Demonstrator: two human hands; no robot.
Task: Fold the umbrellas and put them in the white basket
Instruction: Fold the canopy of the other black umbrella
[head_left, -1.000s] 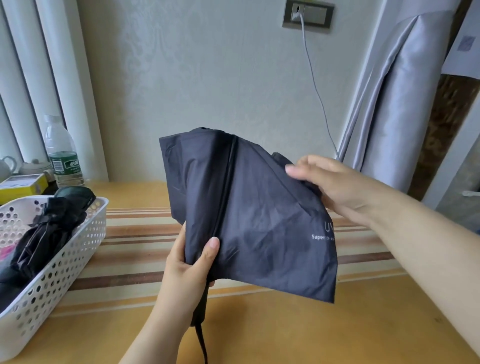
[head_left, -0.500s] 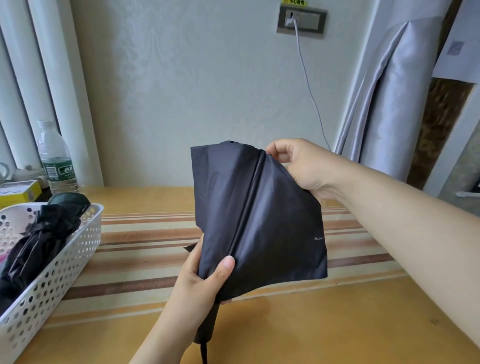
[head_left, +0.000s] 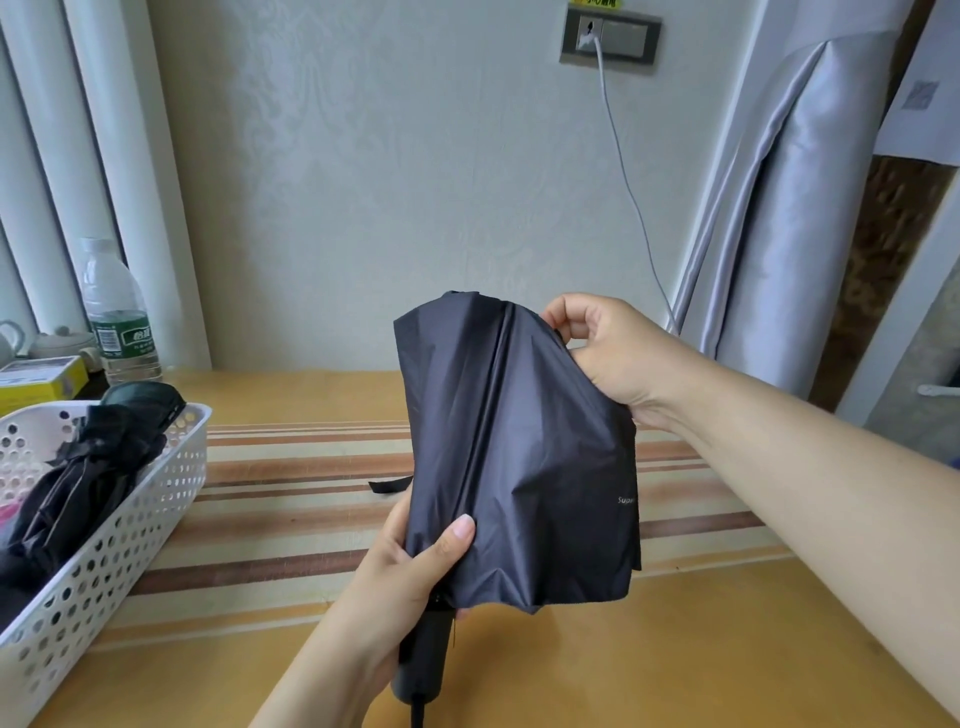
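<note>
the umbrella (head_left: 519, 457) is up off the table (head_left: 675, 649), held in the air between both hands, well apart from the basket (head_left: 119, 545) at the left edge. the left hand (head_left: 410, 577) grips it low, thumb pressed over the cloth just above the handle (head_left: 423, 660). the right hand (head_left: 602, 353) pinches the top corner of a loose panel, fingers curled round the fabric. the canopy hangs wide and flat, not yet wound round the shaft, so to my eye she is in the middle of the folding step, smoothing the flaps one by one.

the next move, i'd guess, is to lay that pinched panel over and turn the shaft with the lower hand so the cloth wraps tight. a black strap (head_left: 389, 486) pokes out at the left, likely what closes it after. the basket already holds a dark umbrella (head_left: 98, 467), so this one must go in beside or on top.
</note>
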